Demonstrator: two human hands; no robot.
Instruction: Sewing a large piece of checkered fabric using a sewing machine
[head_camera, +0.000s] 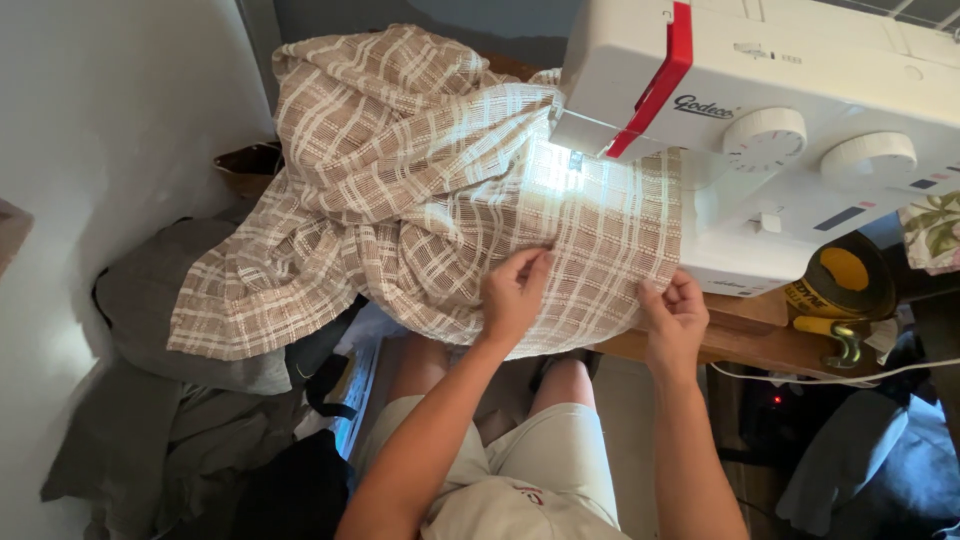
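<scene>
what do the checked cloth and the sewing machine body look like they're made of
The checked cloth, pinched by the left hand and right hand, looks like a woven textile, maybe cotton or linen: visible open weave, matte, soft folds. The sewing machine body looks like moulded plastic: smooth, slightly glossy white shell with a red trim piece.

Dark logo label (702, 106) on white sewing machine (800, 60) front, right of red lever. Small dark strip labels (845, 216) with red marks lower right on machine. Yellow round tin (846, 272) with dark print, right of machine base.
</scene>
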